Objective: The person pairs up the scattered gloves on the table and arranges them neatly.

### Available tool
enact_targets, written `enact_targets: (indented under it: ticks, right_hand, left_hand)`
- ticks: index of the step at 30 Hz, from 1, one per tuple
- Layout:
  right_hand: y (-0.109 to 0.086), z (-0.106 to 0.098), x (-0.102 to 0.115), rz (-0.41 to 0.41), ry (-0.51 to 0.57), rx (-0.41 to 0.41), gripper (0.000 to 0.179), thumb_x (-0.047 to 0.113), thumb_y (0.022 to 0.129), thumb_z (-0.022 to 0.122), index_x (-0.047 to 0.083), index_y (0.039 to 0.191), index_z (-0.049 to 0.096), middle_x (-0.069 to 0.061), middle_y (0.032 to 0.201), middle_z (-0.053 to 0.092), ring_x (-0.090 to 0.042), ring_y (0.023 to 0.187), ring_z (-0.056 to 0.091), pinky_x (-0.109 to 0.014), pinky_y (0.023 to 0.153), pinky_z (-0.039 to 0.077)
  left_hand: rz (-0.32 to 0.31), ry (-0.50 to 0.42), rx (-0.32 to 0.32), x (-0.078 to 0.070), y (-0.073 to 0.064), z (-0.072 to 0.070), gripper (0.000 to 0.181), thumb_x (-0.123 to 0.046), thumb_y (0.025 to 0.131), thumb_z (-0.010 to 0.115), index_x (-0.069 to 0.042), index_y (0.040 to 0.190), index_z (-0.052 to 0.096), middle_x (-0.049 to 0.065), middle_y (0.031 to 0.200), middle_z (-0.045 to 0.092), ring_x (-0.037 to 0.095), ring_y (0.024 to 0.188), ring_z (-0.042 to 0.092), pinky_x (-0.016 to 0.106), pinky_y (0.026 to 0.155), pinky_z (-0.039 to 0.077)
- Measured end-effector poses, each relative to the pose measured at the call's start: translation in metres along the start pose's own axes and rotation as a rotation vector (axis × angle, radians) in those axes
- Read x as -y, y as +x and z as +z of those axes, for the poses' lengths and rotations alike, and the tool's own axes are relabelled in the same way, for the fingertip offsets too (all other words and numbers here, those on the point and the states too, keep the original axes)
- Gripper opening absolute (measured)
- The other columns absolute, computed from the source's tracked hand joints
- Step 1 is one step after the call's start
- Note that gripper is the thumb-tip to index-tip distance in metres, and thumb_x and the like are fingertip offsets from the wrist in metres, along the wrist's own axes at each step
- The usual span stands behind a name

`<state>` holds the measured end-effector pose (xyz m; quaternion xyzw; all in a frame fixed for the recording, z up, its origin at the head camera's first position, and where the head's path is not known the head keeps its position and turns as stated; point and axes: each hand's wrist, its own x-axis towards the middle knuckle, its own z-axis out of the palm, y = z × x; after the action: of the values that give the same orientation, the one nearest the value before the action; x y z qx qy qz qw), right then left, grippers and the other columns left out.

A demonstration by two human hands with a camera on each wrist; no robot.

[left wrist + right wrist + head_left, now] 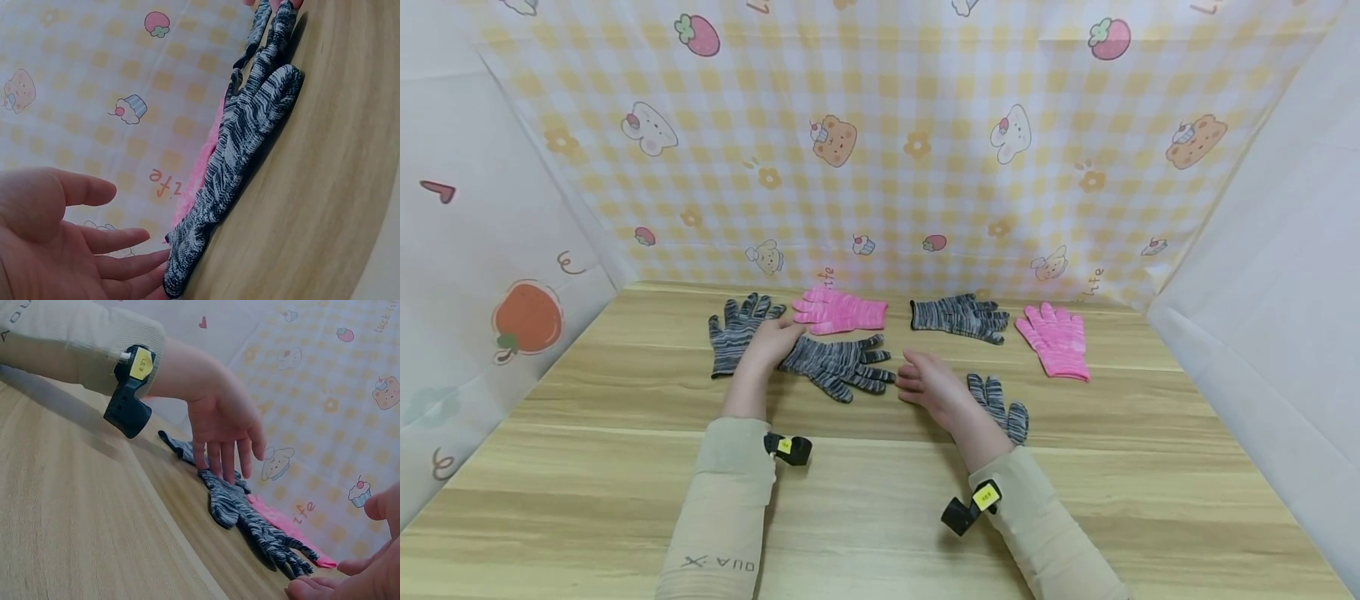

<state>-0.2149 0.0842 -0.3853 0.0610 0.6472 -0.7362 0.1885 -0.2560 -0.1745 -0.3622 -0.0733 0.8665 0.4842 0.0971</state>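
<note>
A black-and-grey striped knit glove (835, 364) lies flat between the two hands, its cuff to the left and its fingers to the right. My left hand (775, 340) is at the cuff, with straight, spread fingers right at its edge in the left wrist view. At the glove's fingertips is my right hand (932, 387), fingers loosely bent and the thumb apart in the right wrist view. Behind this glove lies a pink glove (842, 311). Another striped glove (737, 333) lies left of my left hand, and one more (1000, 408) is partly hidden by my right wrist.
Farther back on the wooden table (865, 500) lie a striped glove (958, 317) and, to its right, a second pink glove (1056, 340). A yellow-checked cloth (887, 192) hangs behind the table, with white cloth at both sides.
</note>
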Motion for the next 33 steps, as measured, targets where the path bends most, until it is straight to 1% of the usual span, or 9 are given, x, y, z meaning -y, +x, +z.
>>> enact_targets:
  ticks: [2,5,8,10,14,17,24,29,33]
  right_hand:
    - [0.0005,-0.0002,-0.0001,-0.002,0.007,0.011,0.059,0.024,0.103,0.043,-0.007,0.147,0.018,-0.032,0.14,0.036,-0.04,0.124,0.043,-0.046,0.101,0.041]
    - [0.0011,-0.0006,-0.0001,-0.004,0.017,0.033,0.057,0.023,0.103,0.04,-0.007,0.147,0.02,-0.032,0.141,0.035,-0.041,0.127,0.041,-0.046,0.103,0.039]
    - [0.0014,-0.0008,-0.0004,-0.01,0.022,0.05,0.054,0.022,0.103,0.039,-0.008,0.145,0.024,-0.033,0.141,0.035,-0.041,0.128,0.04,-0.047,0.103,0.038]
    - [0.0014,-0.0007,-0.0004,-0.013,0.021,0.054,0.053,0.022,0.103,0.039,-0.008,0.144,0.026,-0.033,0.141,0.036,-0.042,0.128,0.04,-0.047,0.103,0.039]
    - [0.0009,-0.0002,-0.0002,-0.01,0.021,0.067,0.05,0.021,0.104,0.037,-0.009,0.143,0.029,-0.033,0.141,0.036,-0.042,0.128,0.04,-0.048,0.103,0.038]
    - [0.0007,0.0001,-0.0003,-0.003,0.019,0.078,0.05,0.021,0.104,0.035,-0.009,0.143,0.029,-0.033,0.141,0.036,-0.043,0.129,0.039,-0.048,0.104,0.038]
    - [-0.0007,0.0009,0.0004,-0.003,0.028,0.074,0.049,0.021,0.103,0.038,-0.008,0.142,0.03,-0.031,0.142,0.037,-0.042,0.13,0.037,-0.047,0.104,0.038]
    - [-0.0007,0.0014,-0.0011,-0.011,0.054,0.071,0.049,0.02,0.103,0.04,-0.009,0.141,0.029,-0.031,0.141,0.037,-0.044,0.13,0.035,-0.049,0.103,0.038]
    - [0.0,0.0016,-0.0032,-0.016,0.065,0.07,0.049,0.019,0.103,0.04,-0.008,0.142,0.028,-0.032,0.141,0.035,-0.045,0.131,0.033,-0.049,0.103,0.038]
  left_hand:
    - [-0.007,-0.012,-0.007,0.0004,0.0,0.0,0.054,-0.026,0.1,0.042,0.008,0.142,0.036,0.026,0.147,0.033,0.038,0.134,0.031,0.048,0.108,0.03]
    - [-0.02,-0.036,-0.025,0.0013,0.0002,-0.0002,0.045,-0.023,0.1,0.04,0.005,0.135,0.047,0.022,0.108,0.057,0.03,0.095,0.056,0.04,0.086,0.046]
    - [-0.029,-0.056,-0.045,0.0021,0.0003,0.0001,0.034,-0.022,0.1,0.04,0.004,0.115,0.055,0.004,0.066,0.044,0.015,0.055,0.04,0.03,0.057,0.038]
    - [-0.035,-0.073,-0.055,0.0027,0.0008,0.0006,0.027,-0.02,0.098,0.04,0.002,0.103,0.054,-0.001,0.06,0.035,0.012,0.051,0.031,0.027,0.051,0.032]
    - [-0.039,-0.08,-0.075,0.0027,0.0003,0.0017,0.031,-0.019,0.096,0.042,0.003,0.114,0.056,0.009,0.084,0.052,0.016,0.07,0.046,0.029,0.059,0.041]
    - [-0.043,-0.069,-0.071,0.002,-0.0007,0.0021,0.041,-0.019,0.096,0.043,0.005,0.13,0.051,0.016,0.112,0.052,0.022,0.091,0.05,0.033,0.071,0.047]
    - [-0.052,-0.071,-0.055,0.0014,-0.0005,0.0024,0.04,-0.018,0.096,0.046,0.004,0.129,0.052,0.018,0.115,0.052,0.025,0.095,0.05,0.036,0.077,0.047]
    - [-0.06,-0.057,-0.029,0.002,0.0019,0.003,0.049,-0.017,0.097,0.049,0.006,0.139,0.041,0.023,0.134,0.047,0.033,0.111,0.052,0.039,0.085,0.048]
    - [-0.063,-0.053,-0.023,0.002,0.0038,0.0039,0.052,-0.015,0.097,0.051,0.007,0.142,0.037,0.024,0.134,0.047,0.03,0.107,0.053,0.036,0.082,0.049]
